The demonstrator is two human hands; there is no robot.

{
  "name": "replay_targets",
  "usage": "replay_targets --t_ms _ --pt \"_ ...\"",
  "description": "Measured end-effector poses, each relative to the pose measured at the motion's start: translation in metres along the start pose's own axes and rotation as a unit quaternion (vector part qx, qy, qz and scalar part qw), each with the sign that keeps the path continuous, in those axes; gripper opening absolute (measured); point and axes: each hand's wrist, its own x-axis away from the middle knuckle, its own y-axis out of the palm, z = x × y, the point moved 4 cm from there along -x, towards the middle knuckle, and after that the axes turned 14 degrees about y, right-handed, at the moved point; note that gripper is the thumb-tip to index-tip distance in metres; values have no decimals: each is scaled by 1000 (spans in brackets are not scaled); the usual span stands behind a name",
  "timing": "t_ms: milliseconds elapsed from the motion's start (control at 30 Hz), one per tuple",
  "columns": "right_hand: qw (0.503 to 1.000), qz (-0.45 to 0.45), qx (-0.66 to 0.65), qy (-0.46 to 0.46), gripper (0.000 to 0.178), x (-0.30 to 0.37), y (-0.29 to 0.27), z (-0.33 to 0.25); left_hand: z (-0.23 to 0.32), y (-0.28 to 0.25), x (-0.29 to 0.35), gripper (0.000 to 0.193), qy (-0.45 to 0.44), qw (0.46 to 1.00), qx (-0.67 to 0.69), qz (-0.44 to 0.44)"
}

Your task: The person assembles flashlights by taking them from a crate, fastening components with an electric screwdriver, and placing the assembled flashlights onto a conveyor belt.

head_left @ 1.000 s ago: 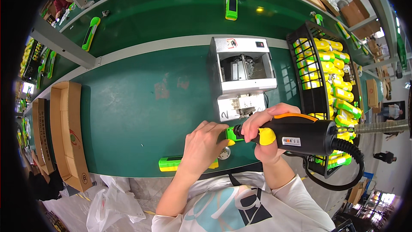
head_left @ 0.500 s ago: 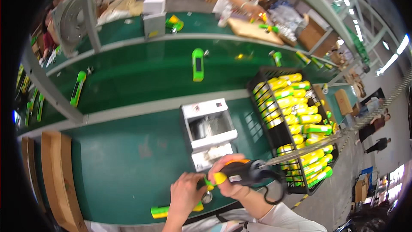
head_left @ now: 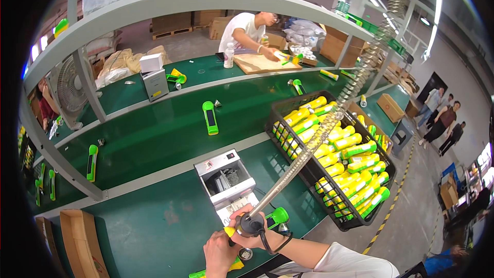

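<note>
My right hand [head_left: 248, 226] is wrapped round a dark electric screwdriver [head_left: 251, 225] with a yellow collar, standing nearly upright and hung from a metal coil spring [head_left: 314, 144]. My left hand [head_left: 220, 253] is closed beside the driver's lower end; what its fingers pinch is hidden. A round silver reflector [head_left: 246, 254] shows just right of the left fingers. Under the left hand lies a yellow and green flashlight part [head_left: 236, 265]. Beyond the hands stands a white screw feeder [head_left: 225, 177] with an open hopper. A green flashlight part [head_left: 278, 217] rests beyond my right wrist.
A black crate [head_left: 303, 177] full of yellow-green flashlights stands at the right. Farther off, a green conveyor [head_left: 154, 139] carries spaced flashlights [head_left: 210, 118]. A cardboard tray [head_left: 81, 244] lies at the left. Across the belt a person [head_left: 247, 33] handles a flashlight.
The view has tilted upward and turned. The screwdriver has swung from lying sideways to nearly upright, its lower end now by my left fingers. The green part beyond my right wrist has come into sight.
</note>
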Motion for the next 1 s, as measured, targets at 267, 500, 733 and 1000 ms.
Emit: replay_targets --t_ms 267,500,733,1000 --pt "999 -9 -40 17 56 5 9 0 -29 21 11 27 7 1000 -23 10" --pt "989 36 -130 54 54 12 -16 -23 -9 24 4 24 15 999 -32 11" --pt "974 -8 -215 71 54 -8 -36 -56 -1 -2 7 27 25 999 26 16" --pt "945 174 -273 -55 48 -28 -93 -58 12 5 -9 41 16 999 22 -46"
